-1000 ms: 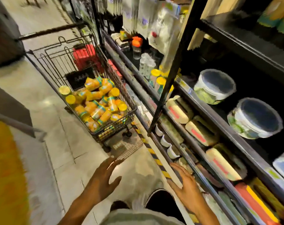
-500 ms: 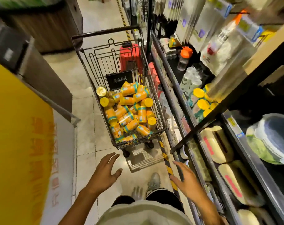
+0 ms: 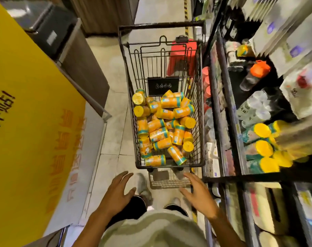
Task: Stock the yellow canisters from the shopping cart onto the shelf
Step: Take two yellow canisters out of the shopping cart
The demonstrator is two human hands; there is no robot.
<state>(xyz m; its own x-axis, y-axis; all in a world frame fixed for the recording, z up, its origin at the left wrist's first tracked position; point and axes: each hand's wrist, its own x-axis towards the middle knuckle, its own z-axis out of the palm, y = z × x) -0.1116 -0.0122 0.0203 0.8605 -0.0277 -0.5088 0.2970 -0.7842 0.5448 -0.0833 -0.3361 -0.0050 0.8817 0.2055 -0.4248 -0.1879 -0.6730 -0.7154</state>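
Observation:
A black wire shopping cart [image 3: 171,164] stands straight ahead of me in the aisle, its basket holding several yellow canisters [image 3: 165,129] with teal bands, lying jumbled on their sides. More yellow-lidded canisters [image 3: 263,148] stand upright on the shelf [image 3: 230,132] to the right. My left hand [image 3: 118,193] hovers just short of the cart's near rim, fingers spread and holding nothing. My right hand [image 3: 198,192] hangs level with it on the right, also spread and holding nothing, close to the shelf's edge.
A big yellow board [image 3: 26,122] with orange characters fills the left side. A red stool [image 3: 183,57] stands beyond the cart. The shelf carries clear bottles [image 3: 255,111], an orange-capped bottle [image 3: 255,73] and white packs [image 3: 294,32]. My feet [image 3: 146,191] stand on the tiled floor.
My view has swung left, so the cart now lies straight ahead and closer. Both hands have risen toward its near rim, still spread and holding nothing.

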